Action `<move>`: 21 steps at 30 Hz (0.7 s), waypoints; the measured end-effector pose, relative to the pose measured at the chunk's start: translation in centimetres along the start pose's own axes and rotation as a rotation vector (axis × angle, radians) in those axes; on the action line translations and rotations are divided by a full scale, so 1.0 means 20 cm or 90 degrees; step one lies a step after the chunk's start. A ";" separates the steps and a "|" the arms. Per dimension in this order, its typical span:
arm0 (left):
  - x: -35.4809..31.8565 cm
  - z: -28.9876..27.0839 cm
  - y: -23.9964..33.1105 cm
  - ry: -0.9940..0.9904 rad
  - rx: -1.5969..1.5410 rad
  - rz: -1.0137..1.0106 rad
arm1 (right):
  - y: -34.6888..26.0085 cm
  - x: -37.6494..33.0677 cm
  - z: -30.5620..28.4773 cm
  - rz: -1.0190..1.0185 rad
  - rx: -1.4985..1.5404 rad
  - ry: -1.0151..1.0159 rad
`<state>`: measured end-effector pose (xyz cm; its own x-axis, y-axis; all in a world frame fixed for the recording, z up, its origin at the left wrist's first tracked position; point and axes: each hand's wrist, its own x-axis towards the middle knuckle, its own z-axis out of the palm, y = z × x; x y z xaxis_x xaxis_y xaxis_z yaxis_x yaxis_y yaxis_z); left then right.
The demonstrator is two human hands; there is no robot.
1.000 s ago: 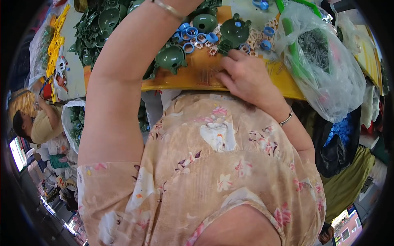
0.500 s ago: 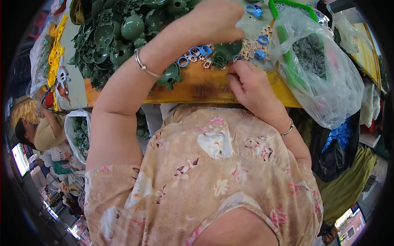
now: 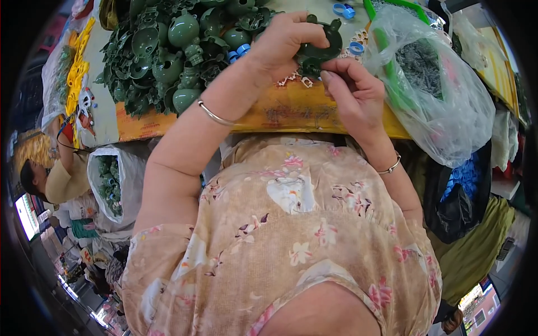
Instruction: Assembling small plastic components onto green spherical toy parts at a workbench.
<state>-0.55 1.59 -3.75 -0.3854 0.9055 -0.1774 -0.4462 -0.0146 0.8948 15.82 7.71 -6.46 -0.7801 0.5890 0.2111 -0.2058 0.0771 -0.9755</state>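
Over tabletop (image 3: 291,112): green part (image 3: 318,47) betw. grips

Landmark: table edge (image 3: 269,115).
- Moulded plastic part (image 3: 319,47): above the edge, over the table, held between left hand (image 3: 283,42) and right hand (image 3: 353,95); left hand on its left and top, right hand below and to its right.
- Heap of plastic shells (image 3: 168,50): on the table, left of the hands.
- Small rings (image 3: 238,53): on the table, between heap and left hand.
- Clear bag (image 3: 443,95): right of the hands, overhanging the edge.
- Sack of parts (image 3: 109,179): below the edge, at left.
- Second person (image 3: 53,173): left of the sack.
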 end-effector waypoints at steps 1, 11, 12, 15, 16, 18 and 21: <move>-0.01 0.01 -0.02 0.004 -0.022 -0.027 | 0.00 0.00 0.01 0.008 0.028 -0.008; -0.01 0.05 -0.04 0.080 -0.123 -0.083 | 0.03 0.01 -0.01 -0.286 -0.301 0.052; -0.01 0.05 -0.05 0.079 -0.123 -0.084 | 0.04 0.01 0.00 -0.303 -0.328 0.050; -0.02 0.07 -0.06 0.088 -0.105 -0.081 | 0.05 0.00 -0.01 -0.325 -0.378 0.030; -0.02 0.07 -0.06 0.095 -0.106 -0.077 | 0.05 0.00 -0.01 -0.332 -0.401 0.012; -0.03 0.07 -0.06 0.103 -0.108 -0.073 | 0.03 -0.01 0.00 -0.316 -0.413 0.010; -0.03 0.08 -0.08 0.088 -0.087 -0.056 | 0.02 0.00 0.02 -0.322 -0.428 0.011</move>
<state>1.68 1.83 -4.51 -0.4423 0.8394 -0.3157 -0.5849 -0.0032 0.8111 15.53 7.49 -6.88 -0.6782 0.3660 0.6372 -0.1285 0.7947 -0.5932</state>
